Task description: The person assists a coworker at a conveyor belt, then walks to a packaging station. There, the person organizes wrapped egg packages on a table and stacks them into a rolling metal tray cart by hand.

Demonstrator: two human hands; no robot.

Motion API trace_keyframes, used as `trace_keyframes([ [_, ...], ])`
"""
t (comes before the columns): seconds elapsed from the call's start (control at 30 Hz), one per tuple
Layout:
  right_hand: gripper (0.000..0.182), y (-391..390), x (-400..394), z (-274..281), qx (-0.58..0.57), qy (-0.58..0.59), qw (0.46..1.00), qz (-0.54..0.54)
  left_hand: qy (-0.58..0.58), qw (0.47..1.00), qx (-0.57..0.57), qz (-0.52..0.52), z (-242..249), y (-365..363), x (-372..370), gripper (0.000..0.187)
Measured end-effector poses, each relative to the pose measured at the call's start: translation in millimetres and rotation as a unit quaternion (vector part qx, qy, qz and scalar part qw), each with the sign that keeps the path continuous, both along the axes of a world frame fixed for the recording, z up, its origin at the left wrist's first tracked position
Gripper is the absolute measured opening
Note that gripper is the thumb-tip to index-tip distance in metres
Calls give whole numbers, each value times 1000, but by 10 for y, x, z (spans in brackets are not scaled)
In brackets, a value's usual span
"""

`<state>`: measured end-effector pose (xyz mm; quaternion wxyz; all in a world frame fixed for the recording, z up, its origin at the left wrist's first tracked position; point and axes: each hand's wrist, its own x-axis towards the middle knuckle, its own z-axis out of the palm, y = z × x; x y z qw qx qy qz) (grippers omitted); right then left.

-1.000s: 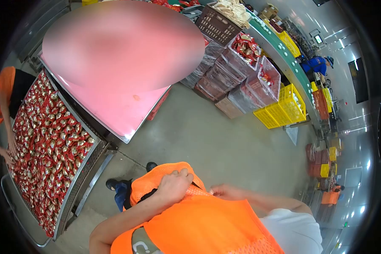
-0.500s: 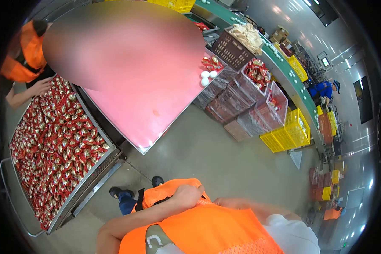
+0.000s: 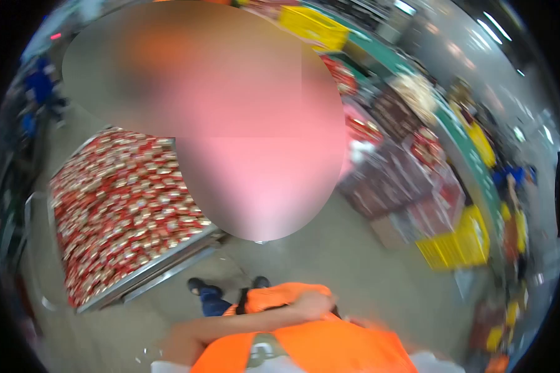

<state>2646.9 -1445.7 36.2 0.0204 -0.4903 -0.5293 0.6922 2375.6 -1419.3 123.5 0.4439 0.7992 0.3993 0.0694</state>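
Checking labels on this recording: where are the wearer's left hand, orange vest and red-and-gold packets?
Left hand [image 3: 314, 305], head view: back of the hand.
Orange vest [image 3: 348, 343], head view: front panel.
Red-and-gold packets [image 3: 126, 212], head view: middle of the heap.

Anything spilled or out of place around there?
Some small white specks lie on the floor, below the metal cart in the picture. They look odd, like stray litter on the grey floor, though blur hides what they are. Nothing else clearly stands out.
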Motion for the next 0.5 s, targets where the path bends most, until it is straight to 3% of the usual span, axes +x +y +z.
trace_keyframes([
  [0.07, 15, 139, -1502, -276, 9, 46, 994, 94, -74, 997, 11, 8, -160, 10, 18, 24],
  [0.13, 15, -520, -3475, -231, 17, 86, 981, 175, -23, 1000, 21, 2, 0, 75, 33, 24],
  [0.2, 15, -1070, -4447, 31, 29, 109, 967, 229, -15, 999, 29, 7, 0, 105, 56, 24],
  [0.3, 14, -784, -4212, 100, 52, 116, 953, 273, -18, 998, 51, 10, -170, 149, 179, 23],
  [0.5, 14, -583, -3986, 280, 84, 115, 936, 322, -17, 997, 66, 28, -33, 172, 76, 26],
])
